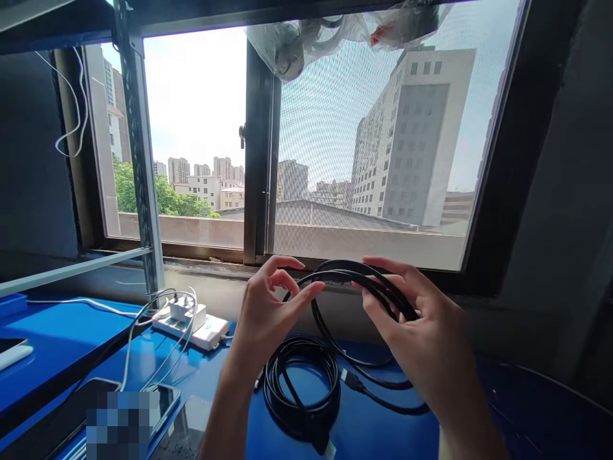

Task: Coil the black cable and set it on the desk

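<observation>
In the head view, a black cable (354,271) is bent into loops in front of the window. My right hand (421,326) is closed around these loops, thumb below and fingers above. At the loops' left side is my left hand (271,313), its thumb and index finger apart; one strand passes through or behind that gap, and I cannot tell if it touches. From the loops the cable hangs to the table, where a plug (352,380) with a metal tip lies. Below my hands rests another coiled black cable (272,409), with a connector (318,437) at its near side.
On the left, a white power strip (211,332) carries adapters and tangled white cords. Phones (165,402) lie at front left, partly pixelated. A metal shelf post (138,160) rises before the window. Plastic bags (287,54) hang overhead. The table (383,434) is blue.
</observation>
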### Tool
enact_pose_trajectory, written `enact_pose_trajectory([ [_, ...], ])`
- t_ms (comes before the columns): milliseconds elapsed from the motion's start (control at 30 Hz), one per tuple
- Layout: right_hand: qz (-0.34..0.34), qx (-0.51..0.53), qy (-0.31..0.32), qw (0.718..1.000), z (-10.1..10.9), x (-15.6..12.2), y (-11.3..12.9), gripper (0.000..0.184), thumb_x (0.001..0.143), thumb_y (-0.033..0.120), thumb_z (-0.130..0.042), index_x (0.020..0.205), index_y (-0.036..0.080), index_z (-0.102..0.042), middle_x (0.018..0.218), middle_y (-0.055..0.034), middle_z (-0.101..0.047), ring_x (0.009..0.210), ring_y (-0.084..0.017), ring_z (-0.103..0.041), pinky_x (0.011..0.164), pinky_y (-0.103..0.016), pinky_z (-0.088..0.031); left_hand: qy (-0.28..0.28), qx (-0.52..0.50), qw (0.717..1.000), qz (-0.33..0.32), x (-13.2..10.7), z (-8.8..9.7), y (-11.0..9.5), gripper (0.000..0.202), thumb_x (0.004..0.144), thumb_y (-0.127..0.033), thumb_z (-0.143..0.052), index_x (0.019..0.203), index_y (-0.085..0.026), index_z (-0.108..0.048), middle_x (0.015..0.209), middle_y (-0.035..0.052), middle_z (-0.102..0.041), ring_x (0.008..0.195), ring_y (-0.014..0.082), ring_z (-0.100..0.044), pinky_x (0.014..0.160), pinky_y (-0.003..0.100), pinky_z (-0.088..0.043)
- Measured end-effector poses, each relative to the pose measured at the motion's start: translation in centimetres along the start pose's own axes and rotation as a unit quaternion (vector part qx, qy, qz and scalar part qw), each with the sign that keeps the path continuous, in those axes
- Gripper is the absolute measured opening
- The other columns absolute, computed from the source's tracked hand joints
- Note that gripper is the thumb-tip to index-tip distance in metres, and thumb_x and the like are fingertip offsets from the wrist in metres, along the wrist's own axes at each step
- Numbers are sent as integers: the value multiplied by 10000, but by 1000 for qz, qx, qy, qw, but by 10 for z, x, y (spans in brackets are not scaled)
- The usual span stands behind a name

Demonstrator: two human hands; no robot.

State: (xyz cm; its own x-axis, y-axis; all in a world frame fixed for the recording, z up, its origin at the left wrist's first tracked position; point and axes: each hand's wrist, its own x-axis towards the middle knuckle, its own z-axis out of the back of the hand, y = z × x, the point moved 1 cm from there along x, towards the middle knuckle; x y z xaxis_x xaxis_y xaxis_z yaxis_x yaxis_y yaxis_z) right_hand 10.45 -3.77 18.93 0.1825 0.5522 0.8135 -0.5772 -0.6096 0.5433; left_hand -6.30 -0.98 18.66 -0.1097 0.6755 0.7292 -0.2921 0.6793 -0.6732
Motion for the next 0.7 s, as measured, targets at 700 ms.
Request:
enact_pose_trajectory([
  [700,22,76,-142,987,-11,-8,7,159,721,337,-716,861,265,-703,807,-15,-712,742,-199,-666,644,-324,-501,89,-71,987,115,11,-22,41,448,668,-549,-601,416,-188,-516,473,14,-531,519,139,-498,555,267,-384],
])
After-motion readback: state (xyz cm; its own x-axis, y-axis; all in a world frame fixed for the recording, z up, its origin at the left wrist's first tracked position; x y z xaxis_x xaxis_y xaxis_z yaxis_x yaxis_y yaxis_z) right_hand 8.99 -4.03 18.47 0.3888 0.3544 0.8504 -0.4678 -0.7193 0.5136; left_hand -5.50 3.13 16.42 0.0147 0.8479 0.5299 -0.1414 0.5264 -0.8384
